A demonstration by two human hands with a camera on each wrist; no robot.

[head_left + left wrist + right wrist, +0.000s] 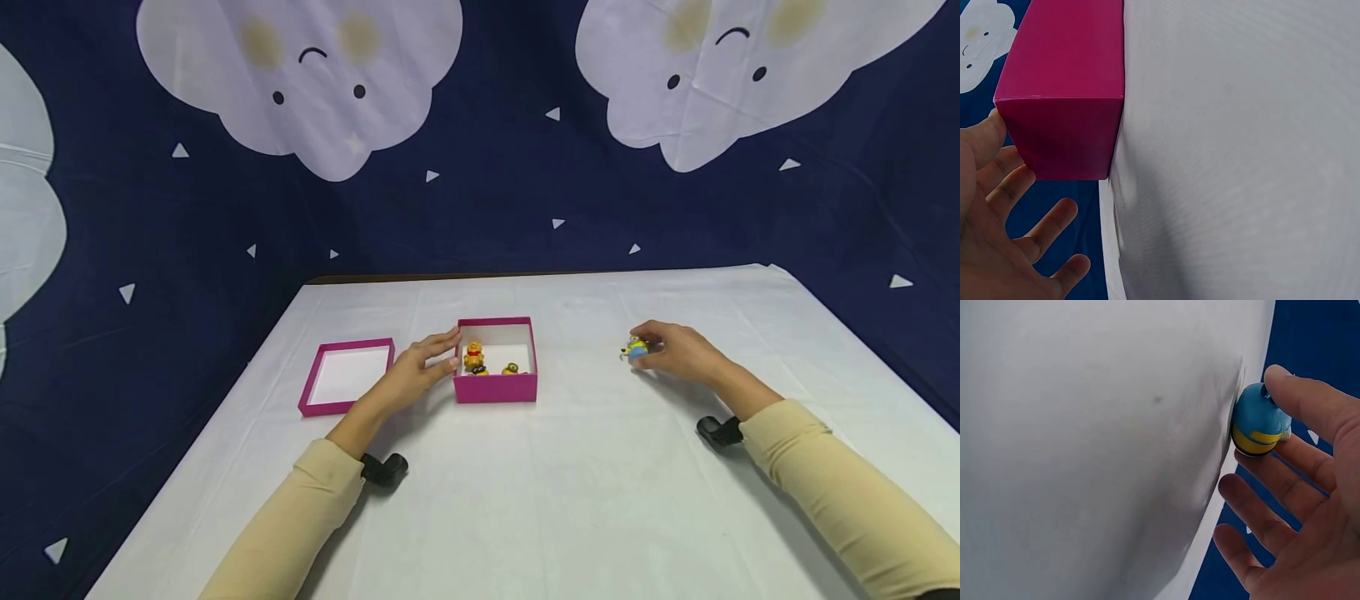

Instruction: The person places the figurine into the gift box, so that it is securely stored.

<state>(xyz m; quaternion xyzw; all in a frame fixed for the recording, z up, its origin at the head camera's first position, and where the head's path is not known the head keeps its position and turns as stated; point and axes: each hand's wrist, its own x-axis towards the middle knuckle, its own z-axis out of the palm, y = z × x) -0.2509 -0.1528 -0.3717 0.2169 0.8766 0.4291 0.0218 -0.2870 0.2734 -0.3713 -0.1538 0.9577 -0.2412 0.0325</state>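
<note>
My left hand (411,375) is at the left side of an open magenta box (496,389), thumb and fingertips against its upper edge. In the left wrist view, the ring and little fingers are spread away from the box (1063,134). Inside lie an orange bear figurine (473,357) in a red top and yellow figurines (511,368), partly hidden by the front wall. Well to the right, my right hand (678,350) pinches a blue-and-yellow Minion figurine (1259,415) between thumb and fingers, at or just above the tabletop; its exact contact is unclear.
A magenta-rimmed box lid (308,392) lies with its white inside up, left of the box and partly behind the left forearm. White cloth covers the table (570,500). A dark blue curtain with clouds (495,208) hangs behind.
</note>
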